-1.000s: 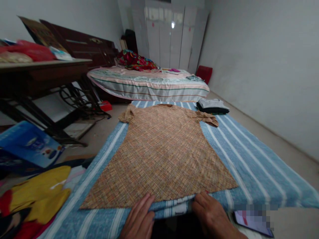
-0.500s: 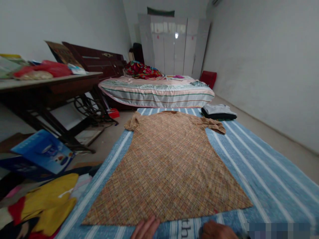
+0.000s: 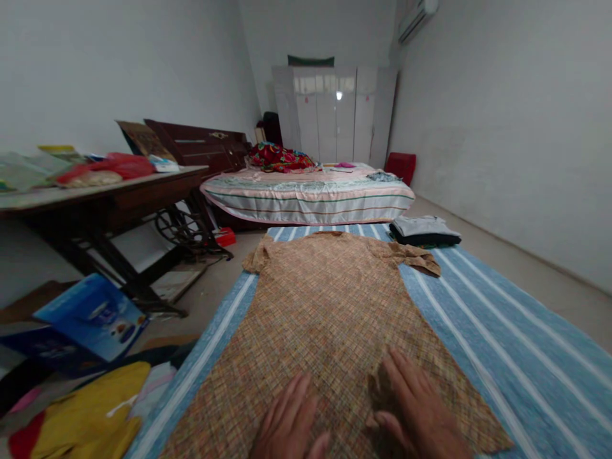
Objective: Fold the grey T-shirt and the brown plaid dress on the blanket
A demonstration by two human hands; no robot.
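Note:
A brown checked short-sleeved garment (image 3: 329,306) lies spread out on a blue-and-white striped sheet (image 3: 482,331), its neck at the far end and its wide lower part toward me. My left hand (image 3: 289,421) is over the lower middle of the garment, fingers stretched forward. To its right, my right hand (image 3: 415,401) is also above the cloth, fingers extended and thumb apart, with a shadow beneath it. Neither hand holds anything. Whether the palms press on the fabric I cannot tell. The garment's lower edge is partly out of view.
Folded clothes (image 3: 424,231) are stacked at the sheet's far right corner. A blue box (image 3: 95,319) and a yellow garment (image 3: 90,408) lie at the left, below a sewing-machine table (image 3: 157,182). Beyond stands a bed (image 3: 306,197) before a wardrobe (image 3: 329,118).
Both hands have moved forward from the garment's lower edge onto its lower part. My right hand has gone from curled to stretched out. The view has tilted up slightly.

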